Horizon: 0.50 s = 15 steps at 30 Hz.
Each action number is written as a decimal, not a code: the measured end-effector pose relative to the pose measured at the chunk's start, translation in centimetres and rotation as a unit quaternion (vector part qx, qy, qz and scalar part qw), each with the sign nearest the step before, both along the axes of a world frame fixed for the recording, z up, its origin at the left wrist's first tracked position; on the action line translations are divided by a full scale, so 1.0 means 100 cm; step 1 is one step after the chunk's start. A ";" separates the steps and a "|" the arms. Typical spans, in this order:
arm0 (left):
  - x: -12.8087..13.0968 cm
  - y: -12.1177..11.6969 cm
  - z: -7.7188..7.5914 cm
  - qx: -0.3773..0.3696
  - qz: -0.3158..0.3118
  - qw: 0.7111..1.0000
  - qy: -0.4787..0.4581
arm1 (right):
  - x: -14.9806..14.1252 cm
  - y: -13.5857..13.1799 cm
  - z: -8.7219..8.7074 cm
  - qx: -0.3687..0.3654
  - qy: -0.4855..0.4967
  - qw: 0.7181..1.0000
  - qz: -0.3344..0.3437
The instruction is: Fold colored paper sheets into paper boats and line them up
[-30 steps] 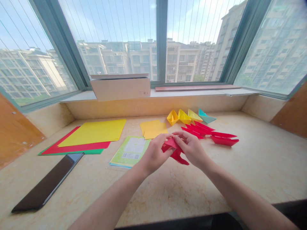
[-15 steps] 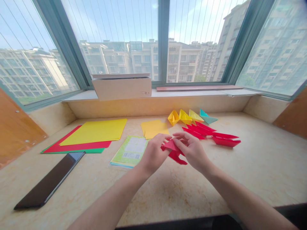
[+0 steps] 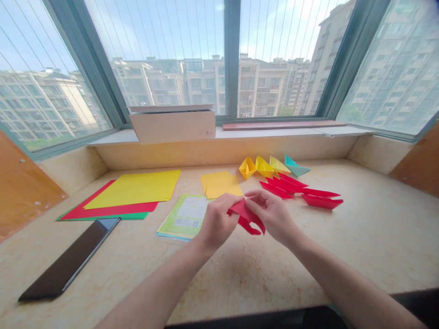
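Note:
Between my hands is a partly folded piece of red paper (image 3: 247,215), its lower flaps hanging apart. My left hand (image 3: 222,214) pinches its left side with the fingertips. On the right side my right hand (image 3: 269,211) grips it, thumb in front and fingers behind. Just beyond my right hand lie several narrow folded red paper boats (image 3: 322,201). Behind them stand yellow paper boats (image 3: 264,167) and a teal one (image 3: 297,166). Some square orange-yellow paper (image 3: 222,183) lies past my left hand, close to a green-covered paper pack (image 3: 187,214).
At the left, yellow sheets (image 3: 137,187) overlap red and green ones (image 3: 113,215), with a black phone (image 3: 72,258) in front. A white box (image 3: 173,125) sits on the raised sill below the windows. The stone counter's front edge (image 3: 247,315) runs along the bottom.
The red paper has turned slightly between my fingers, and its upper flap lies at a different angle. Both hands keep their grip in almost the same place.

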<state>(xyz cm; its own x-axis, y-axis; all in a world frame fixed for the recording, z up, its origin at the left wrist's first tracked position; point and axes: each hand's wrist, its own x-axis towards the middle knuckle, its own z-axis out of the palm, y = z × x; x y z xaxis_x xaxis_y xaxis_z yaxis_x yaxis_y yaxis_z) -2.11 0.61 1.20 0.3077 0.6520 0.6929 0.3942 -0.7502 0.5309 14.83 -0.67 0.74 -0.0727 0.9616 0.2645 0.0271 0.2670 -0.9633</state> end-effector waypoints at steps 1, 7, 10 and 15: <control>0.000 -0.001 0.001 -0.003 -0.002 1.000 -0.005 | 0.000 0.000 0.000 -0.002 0.005 1.000 0.002; 0.005 -0.003 0.005 -0.098 0.011 0.994 -0.043 | 0.001 0.001 0.001 0.011 0.003 1.000 -0.005; 0.003 -0.003 0.009 -0.178 -0.035 0.981 -0.065 | 0.004 0.002 0.003 0.022 -0.018 0.999 -0.027; -0.002 -0.003 0.015 -0.253 -0.096 0.959 -0.083 | 0.009 0.006 0.004 0.044 -0.039 0.996 -0.067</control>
